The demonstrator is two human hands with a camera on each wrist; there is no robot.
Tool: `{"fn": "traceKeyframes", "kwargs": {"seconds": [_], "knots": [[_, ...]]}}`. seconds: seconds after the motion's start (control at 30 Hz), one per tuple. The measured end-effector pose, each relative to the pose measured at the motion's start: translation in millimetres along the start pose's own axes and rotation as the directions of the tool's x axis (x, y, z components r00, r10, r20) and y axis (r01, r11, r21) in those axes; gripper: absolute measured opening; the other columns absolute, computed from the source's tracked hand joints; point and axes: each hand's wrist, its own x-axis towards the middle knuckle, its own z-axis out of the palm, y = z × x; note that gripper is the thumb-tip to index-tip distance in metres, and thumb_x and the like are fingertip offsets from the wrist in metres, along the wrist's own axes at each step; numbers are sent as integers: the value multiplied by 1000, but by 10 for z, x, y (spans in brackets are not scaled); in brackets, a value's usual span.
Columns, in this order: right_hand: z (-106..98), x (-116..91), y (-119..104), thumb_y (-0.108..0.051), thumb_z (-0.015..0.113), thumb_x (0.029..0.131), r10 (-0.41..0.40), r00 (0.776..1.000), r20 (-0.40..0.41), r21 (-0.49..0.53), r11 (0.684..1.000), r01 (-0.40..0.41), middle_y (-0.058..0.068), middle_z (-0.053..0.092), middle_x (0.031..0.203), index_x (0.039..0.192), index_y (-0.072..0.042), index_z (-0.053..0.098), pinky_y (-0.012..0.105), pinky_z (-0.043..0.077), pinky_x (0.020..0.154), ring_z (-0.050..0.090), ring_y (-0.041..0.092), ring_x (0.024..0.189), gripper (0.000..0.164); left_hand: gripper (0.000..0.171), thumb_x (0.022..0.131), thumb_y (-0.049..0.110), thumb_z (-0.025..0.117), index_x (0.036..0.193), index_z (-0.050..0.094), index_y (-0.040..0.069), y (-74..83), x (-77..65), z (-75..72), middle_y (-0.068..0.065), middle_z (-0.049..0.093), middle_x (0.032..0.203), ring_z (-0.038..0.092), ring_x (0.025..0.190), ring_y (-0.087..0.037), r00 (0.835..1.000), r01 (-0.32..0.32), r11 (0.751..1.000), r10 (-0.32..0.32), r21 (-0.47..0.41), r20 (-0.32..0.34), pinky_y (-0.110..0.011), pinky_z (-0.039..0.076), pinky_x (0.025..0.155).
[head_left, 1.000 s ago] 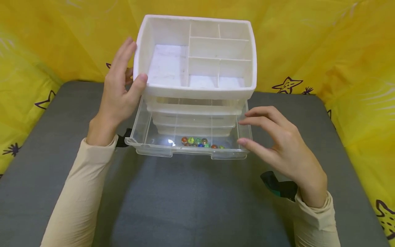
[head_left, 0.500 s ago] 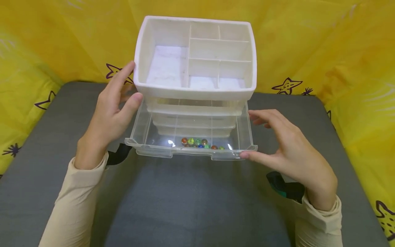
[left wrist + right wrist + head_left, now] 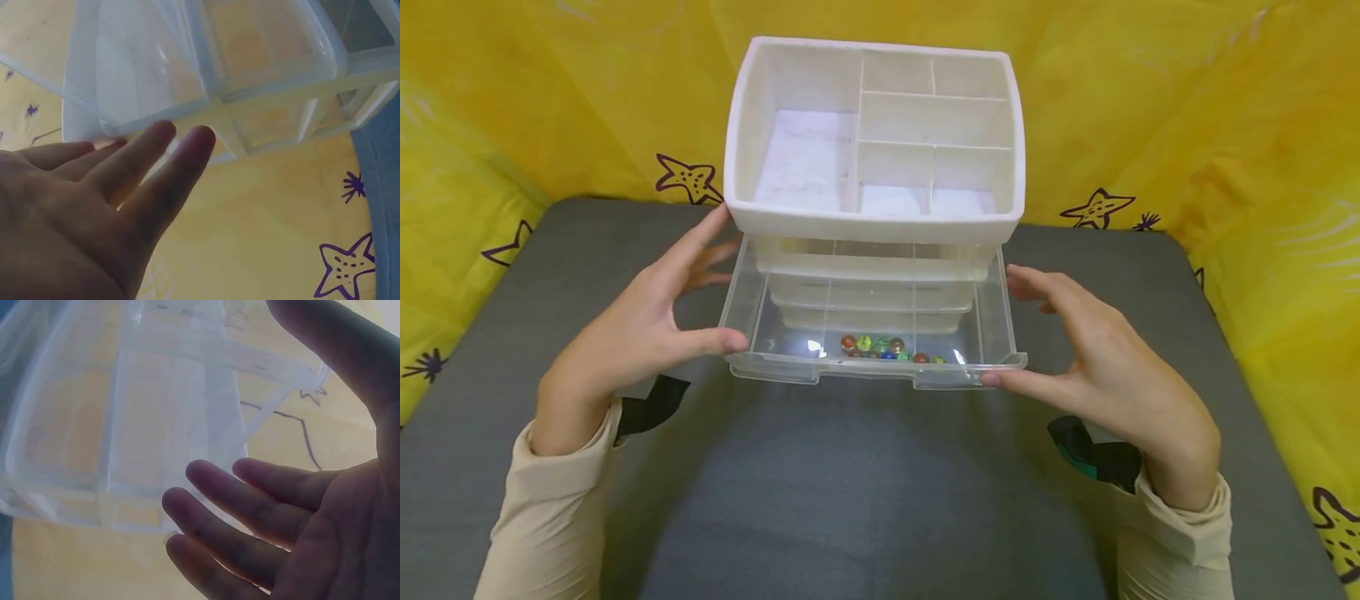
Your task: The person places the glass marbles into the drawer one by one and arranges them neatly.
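A white desktop organizer [image 3: 880, 227] stands upright with a clear plastic drawer [image 3: 775, 368] pulled out toward me. Several coloured glass marbles [image 3: 897, 343] lie near the drawer's front wall. My left hand [image 3: 632, 329] is at the drawer's left side, its thumb at the front corner and its fingers stretched toward the organizer. In the left wrist view, its fingertips [image 3: 199, 140] lie close to the organizer's side frame. On the right, my right hand [image 3: 1112, 375] has its thumb touching the drawer's front corner. Its other fingers [image 3: 219, 487] are loosely bent beside the organizer, holding nothing.
Open compartments [image 3: 895, 162] divide the organizer's top tray. More drawer fronts [image 3: 872, 293] show through the clear drawer. A dark grey table surface [image 3: 872, 500] lies beneath. Yellow cloth [image 3: 1150, 108] with star drawings hangs behind and at both sides.
My left hand has slid from the organizer's upper left side down to the drawer's front left corner. My right hand shifted slightly outward, its thumb coming to the front right corner.
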Motion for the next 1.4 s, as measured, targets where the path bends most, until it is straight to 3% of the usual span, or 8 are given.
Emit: {"fn": "traceKeyframes", "kwargs": {"seconds": [0.27,0.43,0.7,0.87,1.0,1.13,1.23,1.4], "knots": [[11,3,8,-23,91,66,14,1000,5,12,1000,-14,6,61,134,142,-8,49,22,40,98,58,21,116,88,133,57,6,93,160,12,30,-17,-73,-20,7,17,167,41,140,-1,999,-5,1000,5,17,34,-10,37,104],[23,22,32,-21,92,64,5,1000,-19,18,1000,-5,7,62,133,140,-6,51,16,37,97,58,21,114,87,133,55,2,94,160,16,23,-39,-64,2,3,21,166,39,141,-3,997,-74,997,74,16,2,-10,37,105],[62,77,67,-18,91,66,29,998,-60,40,999,-27,7,63,132,139,-10,53,23,41,94,59,22,109,83,125,56,-8,90,158,24,20,-85,-3,55,0,31,161,41,140,-5,993,-87,996,87,6,-84,-13,38,106],[134,143,96,-14,90,66,38,992,-117,59,998,-32,5,66,124,138,-10,55,16,40,94,59,17,111,80,111,66,2,89,157,29,22,-122,18,63,2,35,158,48,133,-4,992,-31,1000,30,1,-121,-11,40,103],[201,207,124,-8,89,67,30,982,-186,89,996,-14,7,66,119,134,-7,59,18,42,92,59,17,110,74,102,72,9,86,156,30,27,-127,38,63,3,37,158,54,131,-19,989,51,999,-51,-5,-137,-8,40,99],[265,250,150,-2,88,67,27,963,-266,117,993,4,11,65,117,129,-2,61,21,43,89,60,19,108,68,91,78,7,81,154,34,25,-133,94,98,2,41,155,56,128,-30,983,63,998,-67,-31,-168,-10,43,98],[319,277,171,0,86,68,36,948,-317,133,991,7,13,66,116,126,1,61,21,45,86,62,17,103,63,82,81,4,78,151,38,19,-146,134,135,0,46,150,60,124,-19,978,29,999,-33,-23,-205,-12,45,97],[384,318,206,-1,85,71,62,927,-371,134,991,-13,13,71,101,118,4,61,15,47,80,59,1,85,53,70,82,-2,74,144,42,6,-175,184,175,-3,50,145,59,116,3,962,-7,1000,11,13,-272,-11,47,95]]}}
